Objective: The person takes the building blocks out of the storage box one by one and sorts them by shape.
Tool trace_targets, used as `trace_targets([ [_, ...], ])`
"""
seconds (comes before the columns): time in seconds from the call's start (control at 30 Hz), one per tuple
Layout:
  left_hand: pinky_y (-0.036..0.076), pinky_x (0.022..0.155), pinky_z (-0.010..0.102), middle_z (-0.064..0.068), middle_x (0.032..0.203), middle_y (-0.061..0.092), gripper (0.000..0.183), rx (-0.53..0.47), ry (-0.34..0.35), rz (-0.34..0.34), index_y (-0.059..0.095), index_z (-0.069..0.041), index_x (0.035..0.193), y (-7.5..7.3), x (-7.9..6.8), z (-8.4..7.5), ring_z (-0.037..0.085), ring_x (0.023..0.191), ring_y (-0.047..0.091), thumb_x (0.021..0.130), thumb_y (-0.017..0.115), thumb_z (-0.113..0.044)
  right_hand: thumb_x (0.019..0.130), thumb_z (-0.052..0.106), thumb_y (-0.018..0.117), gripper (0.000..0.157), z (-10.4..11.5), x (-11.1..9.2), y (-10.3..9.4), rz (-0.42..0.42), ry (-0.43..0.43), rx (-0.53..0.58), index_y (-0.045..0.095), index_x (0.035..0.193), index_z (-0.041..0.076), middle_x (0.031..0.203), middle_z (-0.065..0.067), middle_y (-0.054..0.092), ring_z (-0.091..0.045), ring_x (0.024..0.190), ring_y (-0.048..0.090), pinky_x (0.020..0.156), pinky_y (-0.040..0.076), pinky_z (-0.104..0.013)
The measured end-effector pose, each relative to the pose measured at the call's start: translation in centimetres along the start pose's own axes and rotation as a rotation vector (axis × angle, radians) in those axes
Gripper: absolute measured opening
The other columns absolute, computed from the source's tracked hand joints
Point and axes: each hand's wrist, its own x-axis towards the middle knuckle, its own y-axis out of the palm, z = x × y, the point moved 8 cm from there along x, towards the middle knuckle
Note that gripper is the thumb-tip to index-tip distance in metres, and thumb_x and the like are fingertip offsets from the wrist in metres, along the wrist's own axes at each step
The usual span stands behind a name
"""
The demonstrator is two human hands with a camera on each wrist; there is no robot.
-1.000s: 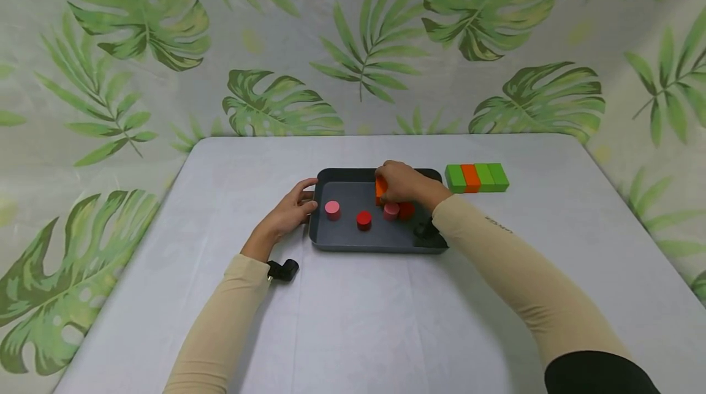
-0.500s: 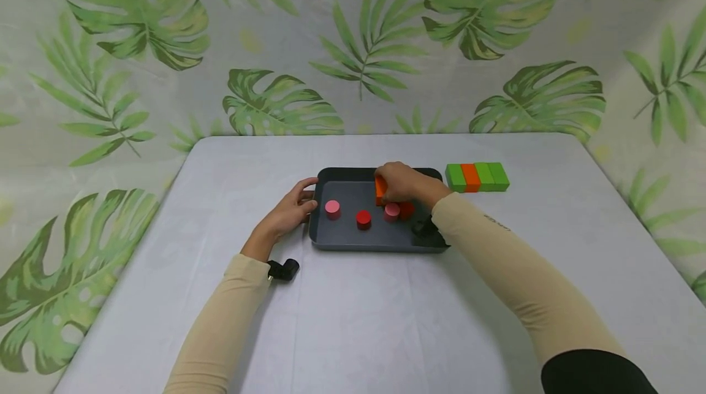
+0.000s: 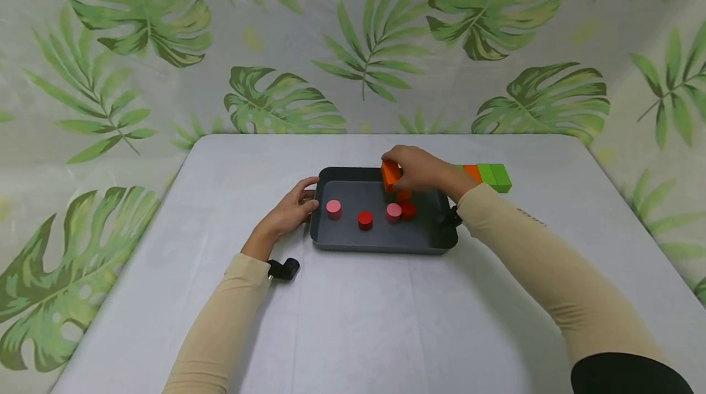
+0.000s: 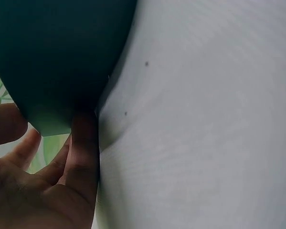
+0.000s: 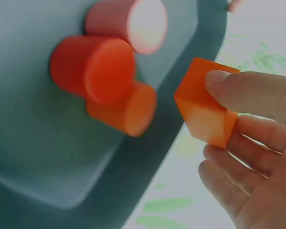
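Thumb and fingers of my right hand (image 3: 421,168) pinch an orange block (image 3: 389,176) near the far rim of the tray (image 3: 342,238); my left hand (image 3: 289,208), fingers loosely spread, touches its left side. Between them stand two pink cylinders (image 3: 333,210), two red cylinders (image 3: 365,220) and an orange cylinder (image 3: 404,196). Past my right wrist, green and orange blocks (image 3: 487,177) line the counter (image 3: 358,314).

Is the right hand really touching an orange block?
Touching. In the right wrist view, the right hand has its thumb pressed against the orange block.

Beige sleeves (image 3: 220,326), black wrist cameras (image 3: 284,269)
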Motion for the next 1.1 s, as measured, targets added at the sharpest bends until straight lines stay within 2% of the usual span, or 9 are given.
trace_targets([
  [0.17, 0.044, 0.109, 0.051, 0.019, 0.159, 0.032, 0.059, 0.004, 0.002, 0.007, 0.022, -0.025, 0.157, 0.1, -0.1, -0.1, 0.036, 0.139, 0.045, 0.104, 0.043, -0.009, 0.084, 0.009, 0.072, 0.058, 0.1, -1.6, -2.1, -0.047, -0.048, -0.008, 0.052, 0.137, -0.004, 0.13, -0.018, 0.058, -0.032, 0.112, 0.056, 0.1, 0.049, -0.047],
  [0.53, 0.044, 0.108, 0.051, 0.02, 0.158, 0.033, 0.06, -0.013, 0.005, 0.01, 0.022, -0.022, 0.157, 0.2, -0.1, -0.3, 0.037, 0.138, 0.046, 0.103, 0.043, -0.009, 0.085, 0.01, 0.074, 0.058, -2.0, -4.8, -4.5, -0.07, 0.0, -0.052, 0.052, 0.138, -0.002, 0.133, -0.018, 0.057, -0.034, 0.115, 0.056, 0.103, 0.047, -0.053],
  [0.87, 0.043, 0.11, 0.053, 0.019, 0.159, 0.032, 0.06, -0.005, 0.001, 0.005, 0.023, -0.024, 0.157, 0.1, 0.1, -0.2, 0.036, 0.139, 0.045, 0.103, 0.044, -0.009, 0.082, 0.009, 0.078, 0.058, -5.3, -8.6, -5.2, -0.108, 0.029, -0.066, 0.056, 0.134, -0.002, 0.131, -0.019, 0.06, -0.035, 0.116, 0.056, 0.1, 0.047, -0.055],
  [1.1, 0.042, 0.11, 0.054, 0.02, 0.159, 0.032, 0.06, -0.012, 0.006, 0.008, 0.023, -0.023, 0.157, 0.1, 0.1, -0.3, 0.037, 0.14, 0.044, 0.103, 0.043, -0.008, 0.081, 0.009, 0.079, 0.062, -8.9, -11.4, -6.0, -0.132, 0.103, -0.061, 0.053, 0.135, -0.006, 0.13, -0.024, 0.059, -0.039, 0.117, 0.056, 0.098, 0.047, -0.058],
])
